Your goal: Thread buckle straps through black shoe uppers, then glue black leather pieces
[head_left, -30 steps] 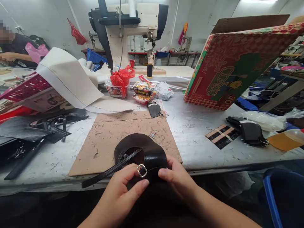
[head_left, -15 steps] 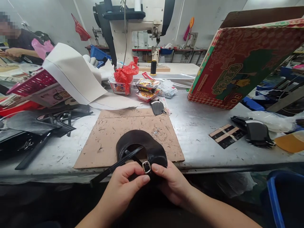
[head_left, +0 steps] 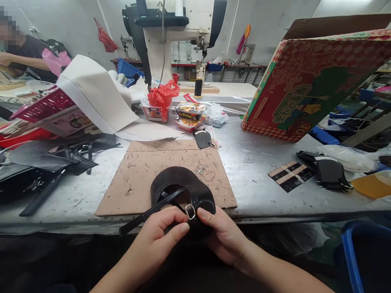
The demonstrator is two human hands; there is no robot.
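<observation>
A black leather shoe upper (head_left: 171, 176) with a curved opening rests partly on the cardboard and overhangs the table's front edge. My right hand (head_left: 224, 234) is closed around its right side, thumb on top and fingers underneath. A silver buckle (head_left: 190, 212) sits at the inner edge of the opening, just left of that thumb. My left hand (head_left: 165, 234) pinches at the buckle's left side with thumb and forefinger; its other fingers are hidden. A narrow black strap (head_left: 146, 214) crosses the opening and runs out to the left, above my left hand.
Under the work lies a scuffed cardboard sheet (head_left: 122, 183). Black leather pieces (head_left: 58, 158) are heaped at left, with white sheet material (head_left: 97, 97) behind. Food packs (head_left: 190, 116), a sewing machine (head_left: 155, 49) and a large printed carton (head_left: 305, 85) stand farther back. A person sits at far left.
The buckle has tilted and shifted slightly right. My left thumb and forefinger have drawn back a little to the left. My right hand keeps its hold on the shoe upper.
</observation>
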